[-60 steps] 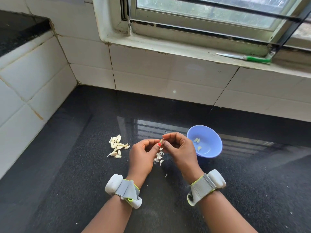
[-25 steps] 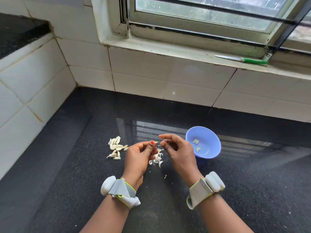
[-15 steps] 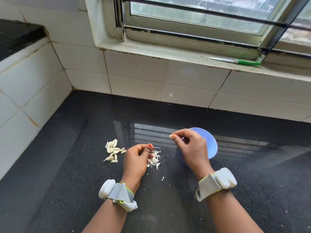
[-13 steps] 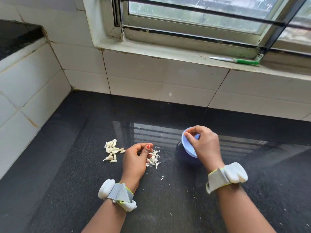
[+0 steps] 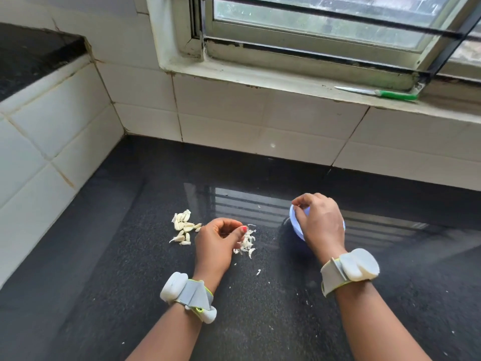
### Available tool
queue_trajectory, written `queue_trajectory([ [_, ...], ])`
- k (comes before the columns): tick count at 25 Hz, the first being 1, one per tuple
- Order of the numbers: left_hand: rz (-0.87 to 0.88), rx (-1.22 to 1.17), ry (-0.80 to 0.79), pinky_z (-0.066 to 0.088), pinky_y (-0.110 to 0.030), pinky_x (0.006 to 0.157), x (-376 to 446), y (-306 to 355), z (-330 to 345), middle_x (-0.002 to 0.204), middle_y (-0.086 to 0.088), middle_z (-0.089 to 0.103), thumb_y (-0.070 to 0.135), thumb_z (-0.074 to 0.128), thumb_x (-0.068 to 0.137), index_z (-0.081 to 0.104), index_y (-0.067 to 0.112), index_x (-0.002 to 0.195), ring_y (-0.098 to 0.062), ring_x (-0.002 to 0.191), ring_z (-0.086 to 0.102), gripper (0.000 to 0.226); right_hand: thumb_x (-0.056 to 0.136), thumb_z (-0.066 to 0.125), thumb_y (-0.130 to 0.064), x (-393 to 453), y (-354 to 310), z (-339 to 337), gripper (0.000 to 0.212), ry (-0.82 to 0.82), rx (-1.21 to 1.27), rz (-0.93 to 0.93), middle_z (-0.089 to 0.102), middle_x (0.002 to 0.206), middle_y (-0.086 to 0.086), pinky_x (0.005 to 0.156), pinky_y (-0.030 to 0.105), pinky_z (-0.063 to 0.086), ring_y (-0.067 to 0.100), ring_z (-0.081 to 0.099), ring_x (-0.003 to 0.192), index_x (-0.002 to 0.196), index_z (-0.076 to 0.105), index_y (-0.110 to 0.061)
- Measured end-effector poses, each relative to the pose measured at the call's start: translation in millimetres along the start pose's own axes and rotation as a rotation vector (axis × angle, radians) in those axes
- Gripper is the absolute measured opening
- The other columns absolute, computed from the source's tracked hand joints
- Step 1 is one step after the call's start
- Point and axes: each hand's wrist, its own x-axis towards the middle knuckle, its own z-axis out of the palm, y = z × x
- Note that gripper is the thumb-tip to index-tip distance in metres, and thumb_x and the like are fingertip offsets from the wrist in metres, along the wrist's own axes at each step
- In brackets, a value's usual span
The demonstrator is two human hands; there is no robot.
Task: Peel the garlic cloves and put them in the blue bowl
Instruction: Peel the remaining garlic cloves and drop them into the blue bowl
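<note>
White square wall tiles (image 5: 52, 142) at far left, rising from the polished black speckled stone surface (image 5: 130, 282). Cluster of unpeeled cream-white garlic cloves (image 5: 183, 227) lying loose on the surface, just left of the left hand (image 5: 216, 243). Left hand low over the surface, knuckles up, fingers curled loosely inward, thumb with red-painted nail pointing right; whether anything sits inside this grip cannot be told. Grey strap with white rounded sensor pod (image 5: 188, 295) on the left wrist. Small heap of thin white papery garlic skins (image 5: 246, 243) immediately right of the left thumb, touching or nearly touching it; scattered skin flecks (image 5: 258, 272) nearer the camera. Round light-blue plastic bowl (image 5: 295, 222) right of the heap, well apart from the unpeeled cluster, mostly hidden beneath the right hand (image 5: 320, 225); bowl contents not visible. Right hand directly above the bowl, fingertips bunched together over its left rim in a pinching grip; object within the pinch too small to confirm. Matching grey strap with white pod (image 5: 350, 269) on the right wrist. At upper right, on the tiled window ledge (image 5: 286, 82), slim knife with white blade and green handle (image 5: 385, 93), lying flat.
</note>
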Motion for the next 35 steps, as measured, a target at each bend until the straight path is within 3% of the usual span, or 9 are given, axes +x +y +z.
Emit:
queue_trajectory([
  [3,-0.017,-0.004,0.022,0.052,-0.026,0.045,-5.5,4.1,-9.0,0.065,-0.004,0.065,0.016,0.063,0.089,0.065,0.008,0.082,-0.016,0.056,0.066,0.011,0.084,0.071,-0.014,-2.7,-28.0,8.0,0.005,-0.056,0.139,-0.069,0.066,0.082,0.003,0.071,0.031,0.044,0.026,0.06,0.083,0.087,0.074,-0.016],
  [7,0.046,0.15,0.176,0.049,-0.019,0.046,-6.2,-3.8,-43.1,0.08,0.002,0.069,0.003,0.059,0.089,0.065,0.026,0.084,-0.007,0.06,0.067,0.025,0.083,0.069,-0.009,-12.8,-69.7,33.2,0.01,-0.19,0.175,-0.273,0.068,0.084,0.005,0.072,0.035,0.049,0.031,0.062,0.084,0.088,0.074,-0.016],
  [12,0.055,0.243,0.331,0.047,-0.022,0.049,-19.6,-9.3,-82.5,0.086,0.007,0.069,0.007,0.062,0.088,0.065,0.026,0.094,-0.007,0.054,0.065,0.02,0.092,0.054,-0.01,-17.5,-118.5,61.4,0.021,-0.494,0.063,-0.395,0.065,0.106,0.005,0.08,0.034,0.046,0.026,0.058,0.102,0.105,0.068,-0.018],
  [15,0.053,0.261,0.358,0.051,-0.03,0.055,-25.5,-7.6,-96.1,0.083,0.009,0.069,0.01,0.063,0.088,0.065,0.03,0.092,-0.005,0.056,0.065,0.021,0.089,0.057,-0.01,-22.1,-135.2,70.5,0.017,-0.541,0.064,-0.431,0.064,0.103,0.004,0.075,0.033,0.047,0.026,0.059,0.098,0.1,0.066,-0.019],
  [18,0.053,0.264,0.351,0.05,-0.029,0.056,-30.4,-6.2,-101.7,0.083,0.01,0.068,0.012,0.063,0.088,0.066,0.03,0.092,-0.004,0.059,0.065,0.019,0.091,0.058,-0.016,-26.8,-143.4,74.3,0.008,-0.562,0.013,-0.452,0.062,0.102,0.006,0.073,0.035,0.045,0.027,0.058,0.096,0.096,0.064,-0.015],
  [22,0.048,0.254,0.355,0.051,-0.03,0.059,-30.9,-3.1,-100.8,0.083,0.011,0.069,0.012,0.062,0.088,0.066,0.031,0.09,-0.004,0.062,0.065,0.019,0.095,0.052,-0.014,-28.5,-152.0,80.3,0.013,-0.549,-0.07,-0.517,0.062,0.103,0.011,0.073,0.039,0.047,0.031,0.058,0.099,0.1,0.062,-0.008],
  [26,0.051,0.197,0.328,0.051,-0.024,0.054,-23.9,3.3,-86.8,0.089,0.009,0.07,0.009,0.06,0.089,0.066,0.031,0.09,-0.004,0.067,0.067,0.023,0.094,0.051,-0.015,-26.9,-142.8,68.6,0.019,-0.486,0.054,-0.443,0.06,0.097,0.008,0.073,0.036,0.047,0.029,0.058,0.092,0.1,0.068,-0.011],
  [31,-0.032,-0.02,0.163,0.056,-0.025,0.058,-15.6,16.2,-54.6,0.088,-0.003,0.073,0.012,0.062,0.09,0.069,0.019,0.097,-0.015,0.075,0.071,0.013,0.085,0.072,-0.019,-32.7,-114.5,35.2,0.006,-0.42,0.529,-0.151,0.068,0.072,-0.013,0.067,0.016,0.05,0.0,0.062,0.066,0.088,0.075,-0.023],
  [35,-0.126,-0.203,0.07,0.056,-0.022,0.059,-14.7,23.7,-26.1,0.077,-0.009,0.073,0.01,0.063,0.088,0.07,0.005,0.09,-0.013,0.067,0.07,0.009,0.082,0.078,-0.022,-36.7,-93.7,22.6,0.003,-0.399,0.797,0.091,0.075,0.075,-0.007,0.07,0.029,0.059,0.007,0.071,0.071,0.084,0.076,-0.022],
])
